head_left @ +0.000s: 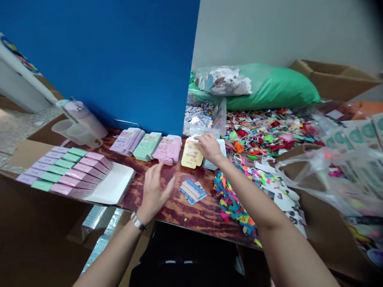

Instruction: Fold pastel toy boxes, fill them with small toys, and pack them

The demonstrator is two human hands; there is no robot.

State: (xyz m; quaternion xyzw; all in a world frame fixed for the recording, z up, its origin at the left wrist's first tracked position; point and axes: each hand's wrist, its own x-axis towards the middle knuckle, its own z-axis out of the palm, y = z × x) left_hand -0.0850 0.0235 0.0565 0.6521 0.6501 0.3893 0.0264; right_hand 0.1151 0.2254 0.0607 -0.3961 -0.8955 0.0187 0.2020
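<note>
My right hand (208, 148) is at the upper right edge of a stack of flat yellow cartons (190, 154), its fingers bent over the top one. Beside it, partly hidden by that hand, stands a stack of light blue cartons (210, 163). My left hand (156, 189) hovers above the table with fingers apart and nothing in them, near the flat pink cartons (168, 150). Between my hands, several small blue printed cards or packets (192, 191) lie on the brown patterned table (172, 213).
Flat green (147, 146) and purple cartons (127, 141) stand farther left. Filled boxes (79, 172) sit in rows in a white tray (115, 184). Behind are a bottle (86, 117) and clear jug (73, 132). Colourful small pieces (235, 203) and an open cardboard box (321, 215) crowd the right.
</note>
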